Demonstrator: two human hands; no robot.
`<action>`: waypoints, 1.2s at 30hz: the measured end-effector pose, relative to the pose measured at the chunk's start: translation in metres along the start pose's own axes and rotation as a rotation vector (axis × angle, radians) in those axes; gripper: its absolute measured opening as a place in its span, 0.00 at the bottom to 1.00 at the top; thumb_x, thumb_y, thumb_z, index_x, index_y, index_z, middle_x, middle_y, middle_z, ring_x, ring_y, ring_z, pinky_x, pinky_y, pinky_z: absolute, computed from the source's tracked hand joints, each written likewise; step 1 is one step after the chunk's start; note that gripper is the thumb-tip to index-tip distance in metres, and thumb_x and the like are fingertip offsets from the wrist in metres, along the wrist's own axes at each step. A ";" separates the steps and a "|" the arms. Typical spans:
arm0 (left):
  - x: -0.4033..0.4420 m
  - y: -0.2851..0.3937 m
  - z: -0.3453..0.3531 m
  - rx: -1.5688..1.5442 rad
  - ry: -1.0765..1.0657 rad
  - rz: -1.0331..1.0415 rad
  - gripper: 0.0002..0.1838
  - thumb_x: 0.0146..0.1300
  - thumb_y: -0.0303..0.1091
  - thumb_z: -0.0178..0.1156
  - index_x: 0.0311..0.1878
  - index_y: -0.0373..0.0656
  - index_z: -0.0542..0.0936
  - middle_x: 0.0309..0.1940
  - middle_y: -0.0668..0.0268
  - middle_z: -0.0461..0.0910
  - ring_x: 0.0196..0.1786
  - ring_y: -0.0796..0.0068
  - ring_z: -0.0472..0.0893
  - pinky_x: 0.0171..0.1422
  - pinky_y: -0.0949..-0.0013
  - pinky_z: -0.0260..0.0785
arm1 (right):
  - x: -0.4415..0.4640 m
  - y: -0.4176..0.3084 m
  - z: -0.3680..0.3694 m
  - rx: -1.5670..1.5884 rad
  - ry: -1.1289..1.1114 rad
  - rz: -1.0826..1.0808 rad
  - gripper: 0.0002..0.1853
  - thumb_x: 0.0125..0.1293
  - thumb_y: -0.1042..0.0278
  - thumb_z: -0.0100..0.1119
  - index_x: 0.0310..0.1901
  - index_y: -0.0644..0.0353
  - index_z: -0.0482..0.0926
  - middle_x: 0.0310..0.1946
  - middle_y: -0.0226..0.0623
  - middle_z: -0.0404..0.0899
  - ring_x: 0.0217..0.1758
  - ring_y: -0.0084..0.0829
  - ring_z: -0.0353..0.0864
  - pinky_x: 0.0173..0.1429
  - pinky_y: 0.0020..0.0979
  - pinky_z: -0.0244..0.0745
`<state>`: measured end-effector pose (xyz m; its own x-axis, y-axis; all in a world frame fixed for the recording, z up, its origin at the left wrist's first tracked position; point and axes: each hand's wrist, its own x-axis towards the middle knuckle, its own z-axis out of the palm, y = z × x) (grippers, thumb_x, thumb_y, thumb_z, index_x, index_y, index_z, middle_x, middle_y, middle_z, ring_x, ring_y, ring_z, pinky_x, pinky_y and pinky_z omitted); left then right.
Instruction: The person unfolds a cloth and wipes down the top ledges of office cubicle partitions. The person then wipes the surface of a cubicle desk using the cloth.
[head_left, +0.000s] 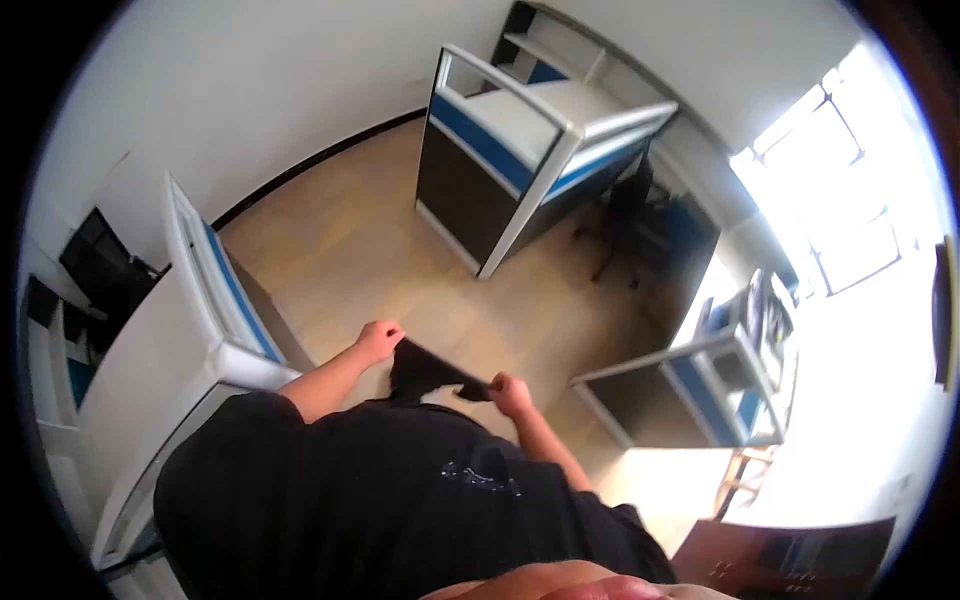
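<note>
A piece of black cloth (418, 370) is stretched between my two hands in front of my body. My left hand (380, 342) is closed on its upper left corner. At the other end, my right hand (512, 395) pinches the cloth's right corner, a little lower in the view. The cloth sags between them, and a pale patch shows through a gap along its lower edge. Part of it merges with my black shirt (340, 490), so its full shape and exact kind cannot be made out.
Office cubicle partitions (490, 175) with blue bands stand ahead, and another partition (690, 395) is at the right. A white desk (150, 350) and a black monitor (98, 258) are on my left. A dark office chair (630, 215) sits by the far desk. Tan floor (350, 240) lies between them.
</note>
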<state>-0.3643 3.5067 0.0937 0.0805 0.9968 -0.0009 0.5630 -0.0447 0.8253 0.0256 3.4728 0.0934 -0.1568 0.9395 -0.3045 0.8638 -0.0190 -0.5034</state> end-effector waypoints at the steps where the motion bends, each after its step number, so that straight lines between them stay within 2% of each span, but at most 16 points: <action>1: 0.022 -0.021 0.011 -0.018 0.021 -0.046 0.09 0.70 0.38 0.68 0.41 0.42 0.88 0.36 0.54 0.89 0.39 0.54 0.89 0.48 0.56 0.80 | 0.026 -0.002 -0.011 0.004 0.006 -0.019 0.15 0.59 0.55 0.78 0.41 0.56 0.87 0.36 0.46 0.90 0.43 0.50 0.90 0.50 0.46 0.84; 3: 0.087 -0.021 0.012 -0.047 0.051 -0.107 0.10 0.70 0.39 0.69 0.41 0.42 0.88 0.36 0.54 0.89 0.39 0.54 0.89 0.47 0.57 0.80 | 0.062 -0.012 -0.044 0.098 -0.032 -0.017 0.16 0.58 0.56 0.79 0.41 0.57 0.87 0.37 0.48 0.90 0.44 0.49 0.91 0.51 0.44 0.84; 5: 0.120 -0.003 0.006 -0.065 -0.014 -0.072 0.09 0.71 0.37 0.68 0.43 0.41 0.89 0.34 0.55 0.89 0.39 0.63 0.88 0.47 0.58 0.79 | 0.102 -0.015 -0.069 0.042 0.017 -0.115 0.14 0.63 0.59 0.77 0.41 0.59 0.86 0.35 0.45 0.89 0.41 0.45 0.90 0.49 0.43 0.84; 7: 0.167 0.011 -0.013 -0.106 0.043 -0.020 0.09 0.70 0.36 0.69 0.43 0.40 0.88 0.35 0.56 0.89 0.38 0.62 0.88 0.46 0.59 0.79 | 0.144 -0.032 -0.098 0.142 0.001 -0.041 0.14 0.65 0.59 0.77 0.42 0.60 0.87 0.34 0.43 0.89 0.39 0.40 0.89 0.48 0.41 0.83; 10: 0.219 0.012 -0.044 -0.110 0.084 0.091 0.09 0.70 0.36 0.71 0.43 0.39 0.88 0.36 0.58 0.88 0.38 0.63 0.86 0.45 0.60 0.77 | 0.194 -0.041 -0.132 0.040 -0.033 -0.099 0.16 0.65 0.56 0.78 0.44 0.60 0.88 0.34 0.42 0.89 0.39 0.37 0.89 0.48 0.38 0.83; 13: 0.263 0.019 -0.078 -0.234 0.074 -0.059 0.09 0.71 0.36 0.70 0.43 0.38 0.88 0.36 0.59 0.87 0.38 0.63 0.85 0.45 0.60 0.77 | 0.250 -0.051 -0.158 0.169 -0.020 -0.105 0.15 0.67 0.58 0.77 0.45 0.62 0.88 0.36 0.42 0.90 0.40 0.35 0.90 0.49 0.35 0.83; 15: 0.291 0.010 -0.094 -0.334 0.124 -0.085 0.10 0.71 0.36 0.70 0.43 0.38 0.87 0.35 0.60 0.87 0.38 0.64 0.85 0.45 0.59 0.77 | 0.300 -0.062 -0.172 0.222 -0.057 -0.151 0.14 0.69 0.60 0.76 0.45 0.63 0.87 0.35 0.41 0.90 0.40 0.32 0.90 0.48 0.34 0.82; 17: 0.305 -0.011 -0.116 -0.116 0.149 0.017 0.10 0.71 0.37 0.70 0.43 0.40 0.88 0.36 0.59 0.88 0.38 0.62 0.85 0.45 0.58 0.77 | 0.365 -0.078 -0.174 0.244 -0.159 -0.248 0.13 0.70 0.62 0.75 0.45 0.63 0.87 0.34 0.39 0.90 0.39 0.29 0.89 0.48 0.33 0.82; 19: 0.332 0.000 -0.152 -0.039 0.139 -0.067 0.10 0.71 0.38 0.69 0.44 0.42 0.88 0.38 0.58 0.89 0.39 0.60 0.86 0.46 0.57 0.77 | 0.434 -0.082 -0.163 0.410 -0.093 -0.243 0.12 0.72 0.64 0.73 0.45 0.65 0.87 0.33 0.34 0.89 0.38 0.23 0.87 0.46 0.30 0.81; 21: 0.352 -0.010 -0.161 0.015 0.243 -0.208 0.11 0.70 0.41 0.69 0.47 0.44 0.90 0.40 0.54 0.90 0.41 0.54 0.88 0.47 0.55 0.78 | 0.489 -0.118 -0.174 0.279 -0.205 -0.395 0.12 0.74 0.64 0.71 0.46 0.66 0.87 0.32 0.31 0.88 0.39 0.21 0.86 0.45 0.28 0.80; 22: 0.348 -0.023 -0.154 0.018 0.271 -0.262 0.11 0.70 0.41 0.69 0.47 0.44 0.90 0.40 0.54 0.90 0.41 0.54 0.88 0.47 0.55 0.78 | 0.513 -0.125 -0.159 0.283 -0.264 -0.388 0.12 0.73 0.63 0.72 0.46 0.65 0.88 0.33 0.34 0.89 0.38 0.23 0.87 0.45 0.30 0.81; 24: 0.363 -0.045 -0.160 0.082 0.594 -0.194 0.11 0.70 0.39 0.68 0.46 0.43 0.90 0.40 0.55 0.90 0.43 0.54 0.88 0.49 0.55 0.79 | 0.573 -0.161 -0.139 0.264 -0.339 -0.416 0.13 0.72 0.61 0.72 0.46 0.63 0.88 0.34 0.36 0.91 0.38 0.26 0.89 0.46 0.32 0.83; 29: 0.348 -0.064 -0.182 -0.095 0.794 -0.314 0.11 0.72 0.40 0.68 0.47 0.43 0.90 0.42 0.56 0.90 0.47 0.55 0.89 0.54 0.56 0.80 | 0.651 -0.248 -0.120 0.051 -0.393 -0.698 0.14 0.72 0.60 0.72 0.48 0.62 0.88 0.36 0.42 0.91 0.39 0.32 0.91 0.48 0.35 0.84; 31: 0.328 -0.085 -0.208 0.053 0.788 -0.481 0.12 0.72 0.41 0.68 0.47 0.43 0.90 0.43 0.57 0.90 0.48 0.55 0.89 0.54 0.56 0.80 | 0.672 -0.300 -0.113 -0.079 -0.419 -0.765 0.14 0.71 0.60 0.73 0.48 0.62 0.88 0.36 0.43 0.91 0.38 0.33 0.91 0.48 0.35 0.84; 35: 0.296 -0.139 -0.226 0.078 0.925 -0.645 0.12 0.71 0.42 0.68 0.47 0.44 0.90 0.42 0.57 0.91 0.47 0.55 0.89 0.53 0.56 0.80 | 0.723 -0.372 -0.067 -0.076 -0.580 -0.772 0.15 0.71 0.59 0.74 0.48 0.62 0.88 0.36 0.37 0.91 0.37 0.29 0.90 0.46 0.35 0.84; 36: 0.294 -0.153 -0.226 0.004 0.914 -0.719 0.13 0.70 0.42 0.68 0.46 0.44 0.90 0.42 0.56 0.90 0.47 0.53 0.89 0.53 0.54 0.80 | 0.735 -0.381 -0.054 0.007 -0.657 -0.645 0.14 0.73 0.59 0.72 0.48 0.63 0.88 0.35 0.33 0.89 0.37 0.26 0.87 0.45 0.32 0.82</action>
<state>-0.6127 3.8213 0.0952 -0.8814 0.4686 -0.0594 0.2400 0.5526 0.7981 -0.3925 4.1887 0.1046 -0.8496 0.3853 -0.3601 0.5117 0.4371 -0.7397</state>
